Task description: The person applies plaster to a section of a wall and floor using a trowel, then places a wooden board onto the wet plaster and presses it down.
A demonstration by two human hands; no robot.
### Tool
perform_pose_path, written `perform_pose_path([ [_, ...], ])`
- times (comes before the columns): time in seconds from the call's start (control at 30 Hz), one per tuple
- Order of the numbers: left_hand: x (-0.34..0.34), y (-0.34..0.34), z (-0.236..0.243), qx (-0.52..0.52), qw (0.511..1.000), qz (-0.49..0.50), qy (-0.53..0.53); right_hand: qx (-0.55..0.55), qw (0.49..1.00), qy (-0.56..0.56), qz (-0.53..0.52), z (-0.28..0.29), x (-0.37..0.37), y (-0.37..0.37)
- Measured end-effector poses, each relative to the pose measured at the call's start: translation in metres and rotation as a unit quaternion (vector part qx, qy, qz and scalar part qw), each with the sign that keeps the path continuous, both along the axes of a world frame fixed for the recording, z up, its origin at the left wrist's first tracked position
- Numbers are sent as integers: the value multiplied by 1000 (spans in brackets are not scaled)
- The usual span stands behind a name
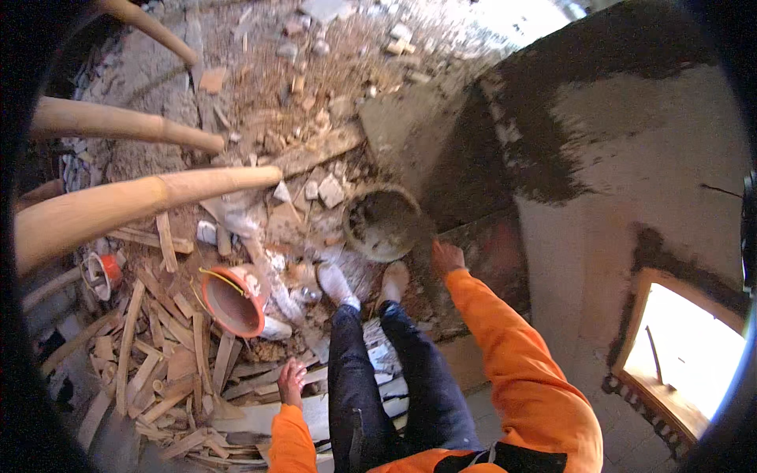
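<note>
Your right sleeve [512, 339] leads to your right hand [448, 257] near the tub [348, 223], can't tell its grip; left hand [292, 382] empty, loosely open. Rubble [330, 191] underfoot could trip you.

The light is uneven for me: the square window opening with wooden frame [684, 351] at right burns to pure white, and the brown rubble-strewn ground [252, 63] catches strong glare at its far upper part. A dark wedge of shadow lies on the flat grey slab [398, 130]. Around my bare right hand [449, 258], details are dim and soft. The thick tan bamboo poles [142, 197] look curved toward the black, grainy rim.
</note>
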State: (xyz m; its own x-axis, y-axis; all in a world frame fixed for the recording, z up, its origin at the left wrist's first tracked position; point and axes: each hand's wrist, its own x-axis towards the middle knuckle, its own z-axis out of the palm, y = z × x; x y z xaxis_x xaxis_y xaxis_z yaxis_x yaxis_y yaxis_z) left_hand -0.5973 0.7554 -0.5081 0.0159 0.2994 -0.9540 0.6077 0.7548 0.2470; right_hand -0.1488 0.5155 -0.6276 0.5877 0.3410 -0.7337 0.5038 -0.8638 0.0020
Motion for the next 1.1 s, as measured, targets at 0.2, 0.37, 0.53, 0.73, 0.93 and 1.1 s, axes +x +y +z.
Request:
perform_pose_path([
  [0.2, -76, -32, -14, 25, 996, 45, 70, 180, 975, -1, -128, -128, -77, 57],
  [0.37, -121, -17, 2, 16, 988, 33, 149, 213, 955, 73, -193, -84, -92, 58],
  [0.53, -94, -15, -8, 13, 997, 11, 81, 300, 947, 23, -115, 13, -46, 32],
  [0.73, -48, 2, -6, 11, 998, 52, -39, 409, 911, 8, 47, 346, 30, 66],
  [0.93, -6, 84, -9, -7, 981, 64, -185, 343, 925, 162, -14, 651, 117, 73],
  [1.1, 40, 91, 9, 13, 976, 29, -214, 198, 942, -46, 269, 741, 269, 7],
])
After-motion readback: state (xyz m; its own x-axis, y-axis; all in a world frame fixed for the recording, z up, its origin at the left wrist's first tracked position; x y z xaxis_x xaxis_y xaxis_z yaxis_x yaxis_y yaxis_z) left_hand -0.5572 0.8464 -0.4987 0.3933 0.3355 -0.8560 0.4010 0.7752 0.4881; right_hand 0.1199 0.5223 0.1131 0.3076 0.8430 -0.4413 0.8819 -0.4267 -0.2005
